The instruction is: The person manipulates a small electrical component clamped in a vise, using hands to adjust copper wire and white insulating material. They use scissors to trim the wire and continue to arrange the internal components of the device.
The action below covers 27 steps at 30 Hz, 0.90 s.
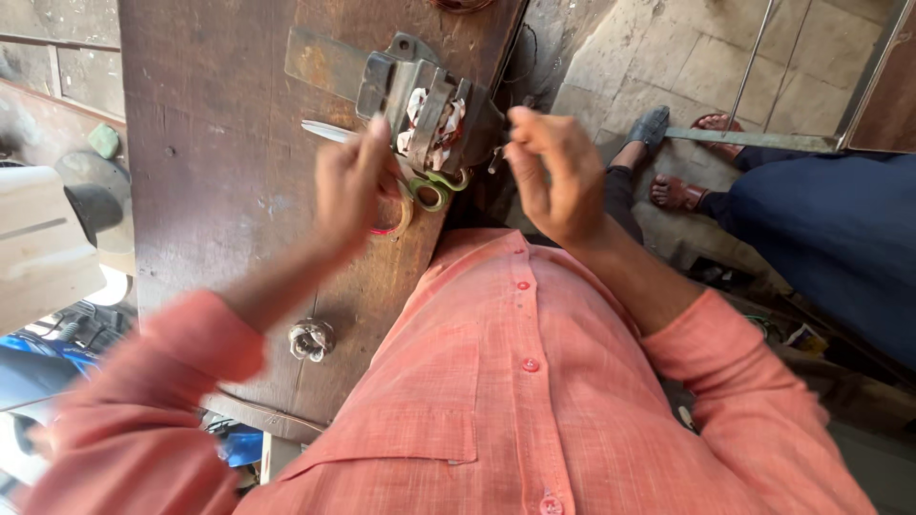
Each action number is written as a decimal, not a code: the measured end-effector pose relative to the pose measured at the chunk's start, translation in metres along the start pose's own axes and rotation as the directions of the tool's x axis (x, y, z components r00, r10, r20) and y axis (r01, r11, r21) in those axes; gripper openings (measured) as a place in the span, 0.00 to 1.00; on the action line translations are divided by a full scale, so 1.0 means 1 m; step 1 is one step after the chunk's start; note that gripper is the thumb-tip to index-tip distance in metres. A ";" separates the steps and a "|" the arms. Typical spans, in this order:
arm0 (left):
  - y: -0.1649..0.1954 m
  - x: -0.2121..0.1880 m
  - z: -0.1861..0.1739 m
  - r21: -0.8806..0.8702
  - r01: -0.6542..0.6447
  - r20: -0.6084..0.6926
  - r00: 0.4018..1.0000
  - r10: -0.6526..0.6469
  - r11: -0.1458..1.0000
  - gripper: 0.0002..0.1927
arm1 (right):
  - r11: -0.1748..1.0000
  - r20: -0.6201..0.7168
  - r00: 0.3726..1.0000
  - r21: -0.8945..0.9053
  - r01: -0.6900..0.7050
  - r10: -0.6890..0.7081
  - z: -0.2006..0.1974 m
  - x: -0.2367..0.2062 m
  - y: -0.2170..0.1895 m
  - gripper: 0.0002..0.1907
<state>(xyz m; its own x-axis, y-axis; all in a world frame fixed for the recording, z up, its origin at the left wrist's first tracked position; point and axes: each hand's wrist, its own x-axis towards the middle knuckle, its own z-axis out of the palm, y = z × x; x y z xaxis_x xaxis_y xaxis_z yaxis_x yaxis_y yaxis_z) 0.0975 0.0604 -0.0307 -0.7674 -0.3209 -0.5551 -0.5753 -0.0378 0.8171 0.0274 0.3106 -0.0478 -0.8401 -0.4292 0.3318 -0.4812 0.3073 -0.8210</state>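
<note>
A small grey electric motor (429,110) with pale windings and green and red wires lies on a worn wooden bench (219,143). My left hand (351,186) rests against the motor's near left side, fingers curled by the green wire loop (431,194). My right hand (553,172) is at the motor's right edge, fingertips pinched on a small metal part (497,155) that is too small to make out. A thin metal blade or tool (324,130) pokes out left of the motor, above my left hand.
A metal nut or socket (311,339) sits on the bench near my chest. A flat rusty metal plate (324,62) lies behind the motor. To the right, another person's sandalled feet (679,191) and dark blue garment (830,238) stand on a stone floor.
</note>
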 end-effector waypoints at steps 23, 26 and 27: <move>-0.036 -0.045 0.019 -0.037 -0.498 0.285 0.826 0.486 0.867 0.11 | 0.935 0.282 0.918 -0.139 0.327 -0.279 -0.007 0.002 -0.068 0.05; -0.030 -0.042 0.019 -0.194 -0.397 0.329 0.835 0.441 0.897 0.12 | 0.988 0.150 0.984 -0.113 0.109 -0.091 -0.002 0.017 -0.064 0.04; -0.029 -0.043 0.019 -0.225 -0.352 0.342 0.844 0.412 0.908 0.13 | 0.996 0.109 0.994 -0.093 0.010 0.000 0.001 0.020 -0.062 0.04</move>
<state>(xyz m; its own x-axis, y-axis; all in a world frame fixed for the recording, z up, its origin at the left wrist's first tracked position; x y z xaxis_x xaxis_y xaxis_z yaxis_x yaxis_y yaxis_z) 0.1417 0.0929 -0.0337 -0.9820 0.0372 -0.1853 -0.1887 -0.1344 0.9728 0.0408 0.2819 0.0095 -0.8075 -0.5197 0.2790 -0.5111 0.3802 -0.7709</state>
